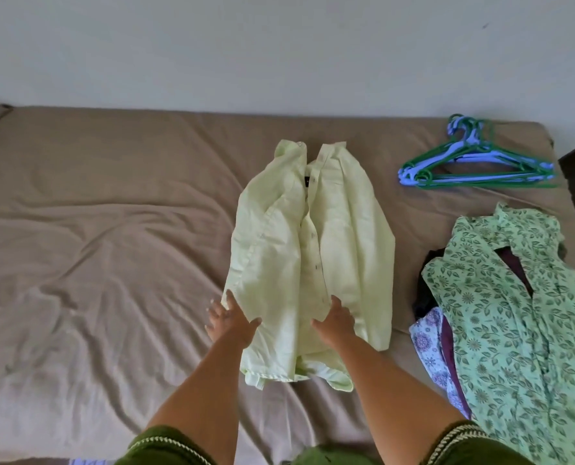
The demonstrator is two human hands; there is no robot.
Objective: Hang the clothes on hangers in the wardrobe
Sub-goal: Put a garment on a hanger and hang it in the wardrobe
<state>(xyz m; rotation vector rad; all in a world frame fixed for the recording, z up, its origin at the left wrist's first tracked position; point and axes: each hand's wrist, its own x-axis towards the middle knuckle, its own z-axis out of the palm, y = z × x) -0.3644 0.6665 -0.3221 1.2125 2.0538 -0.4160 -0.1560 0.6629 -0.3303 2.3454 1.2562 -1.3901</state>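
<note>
Shirt point(309, 250) lies flat mid-bed point(95, 229), long axis running straight away from the person, collar far, hem near. Both hands press its near end with spread, uncurled fingers: left hand point(232, 320) at the left edge, right hand point(336, 322) right of centre. Hangers point(474, 162) lie far right, nearer the right hand.

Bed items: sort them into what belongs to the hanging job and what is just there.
For the job:
- pale yellow shirt, both hands resting flat on it: left hand, right hand
- pile of hangers
- green leaf-print garment
- purple floral cloth
- dark clothes beneath it

Just there:
- brown bedsheet
- wall
</note>
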